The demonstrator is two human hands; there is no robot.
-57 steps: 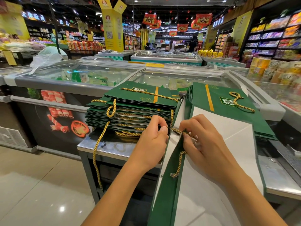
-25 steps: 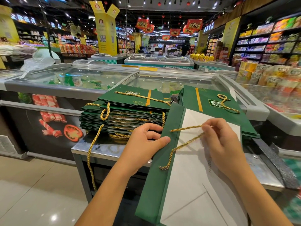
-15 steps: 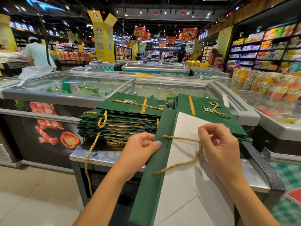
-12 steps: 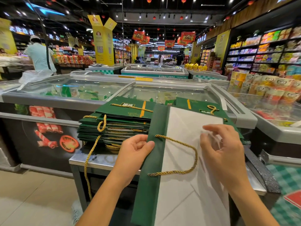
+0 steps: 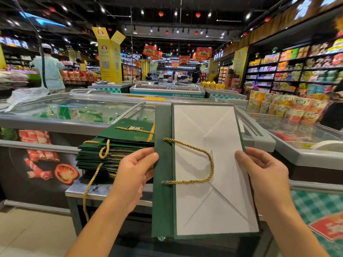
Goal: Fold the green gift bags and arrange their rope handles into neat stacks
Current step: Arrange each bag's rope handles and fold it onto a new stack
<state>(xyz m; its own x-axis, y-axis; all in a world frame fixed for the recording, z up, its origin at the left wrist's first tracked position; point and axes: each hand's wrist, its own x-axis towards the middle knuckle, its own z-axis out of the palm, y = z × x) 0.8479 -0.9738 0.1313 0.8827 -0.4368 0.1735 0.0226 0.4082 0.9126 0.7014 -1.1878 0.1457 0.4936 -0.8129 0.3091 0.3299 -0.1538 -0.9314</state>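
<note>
I hold one flat green gift bag (image 5: 163,201) upright in front of me, its white inner panel (image 5: 209,201) facing me. Its gold rope handle (image 5: 207,158) loops across the white panel. My left hand (image 5: 134,170) grips the green left edge with the thumb on front. My right hand (image 5: 263,171) grips the right edge. Behind my left hand, a stack of folded green bags (image 5: 118,145) lies on the metal table (image 5: 104,191), with gold ropes hanging over its front edge.
Glass-topped chest freezers (image 5: 65,112) stand behind the table and another freezer (image 5: 306,145) is to the right. Snack shelves (image 5: 297,71) line the right wall. A person in a light shirt (image 5: 49,69) stands far left. Tiled floor lies at the lower left.
My right hand let go of the rope handle and took the bag's right edge. The bag has been lifted upright, hiding the right-hand stack. The rope now lies looped on the white panel.
</note>
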